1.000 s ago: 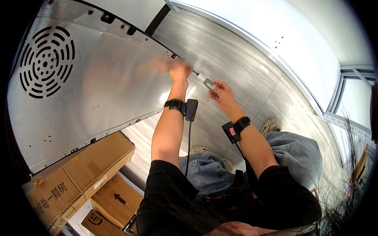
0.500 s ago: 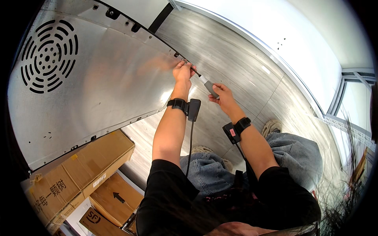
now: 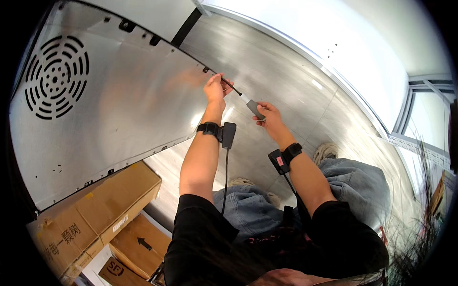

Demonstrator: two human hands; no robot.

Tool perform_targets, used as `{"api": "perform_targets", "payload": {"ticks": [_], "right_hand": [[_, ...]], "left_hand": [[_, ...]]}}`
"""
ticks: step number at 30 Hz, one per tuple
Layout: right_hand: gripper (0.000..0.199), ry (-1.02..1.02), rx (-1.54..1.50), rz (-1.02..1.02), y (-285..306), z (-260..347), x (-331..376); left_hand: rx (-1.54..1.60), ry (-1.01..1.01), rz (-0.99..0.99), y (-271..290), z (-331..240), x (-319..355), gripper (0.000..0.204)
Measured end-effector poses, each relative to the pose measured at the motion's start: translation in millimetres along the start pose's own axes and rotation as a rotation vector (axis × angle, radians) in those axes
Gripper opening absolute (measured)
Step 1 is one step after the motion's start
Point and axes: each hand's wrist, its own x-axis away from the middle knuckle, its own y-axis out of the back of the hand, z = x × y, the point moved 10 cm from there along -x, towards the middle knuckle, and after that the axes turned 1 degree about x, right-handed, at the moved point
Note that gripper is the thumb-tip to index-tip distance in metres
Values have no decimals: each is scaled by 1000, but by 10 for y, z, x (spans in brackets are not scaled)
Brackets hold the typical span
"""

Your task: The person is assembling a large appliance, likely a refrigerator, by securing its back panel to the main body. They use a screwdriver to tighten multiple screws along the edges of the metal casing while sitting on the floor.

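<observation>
My right hand point(image 3: 270, 119) is closed round the grey handle of a screwdriver point(image 3: 255, 109). Its long dark shaft slants up and left to the edge of a large silver metal panel point(image 3: 138, 105). At the shaft's far end is my left hand point(image 3: 217, 90), with thumb and fingertips pinched near the tip and the other fingers loosely spread beside the shaft. What lies between those fingertips is too small to make out. The panel edge there is partly covered by the left hand. Slots and holes form a round vent point(image 3: 55, 78) in the panel.
Cardboard boxes point(image 3: 121, 190) stand below the panel at lower left. A white cabinet or wall point(image 3: 305, 33) runs along the far right side, with a metal frame point(image 3: 420, 109) beyond. Grey wood-look flooring point(image 3: 286, 76) lies between. Cables point(image 3: 225, 183) hang from my wrist devices.
The panel and my left hand appear a little further left. More of the screwdriver's shaft shows, and the left fingers are somewhat more spread. My right hand keeps its hold on the handle.
</observation>
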Motion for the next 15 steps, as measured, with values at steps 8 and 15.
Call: {"api": "perform_targets", "payload": {"ticks": [8,15], "right_hand": [[28,115,32,-53,613,548,187],[25,257,-104,-237,1531,860,436]], "left_hand": [[-85,4,161,-765,-2,1,12],[-130,-191,329,-1966,10,-50,13]]}}
